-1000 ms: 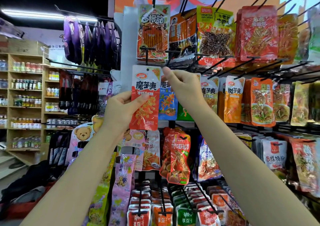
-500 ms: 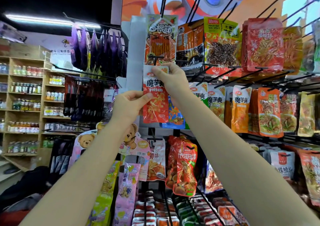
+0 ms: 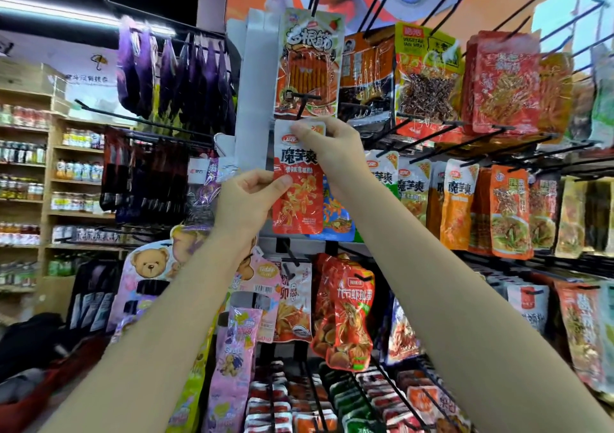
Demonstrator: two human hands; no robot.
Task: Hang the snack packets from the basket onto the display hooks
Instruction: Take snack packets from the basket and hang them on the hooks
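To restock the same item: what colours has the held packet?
Red packet with a white top, head view.

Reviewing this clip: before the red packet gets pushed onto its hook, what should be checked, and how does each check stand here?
1. Right hand grip on the top of the red packet: ok.
2. Left hand steadying the packet's left edge: ok.
3. Packet upright, front label facing out: ok.
4. Packet top level with the black hook: not ok, it sits just below.
5. Hang hole lined up with the hook tip: cannot tell, fingers cover it.
6. Blue packet behind stays clear: cannot tell.
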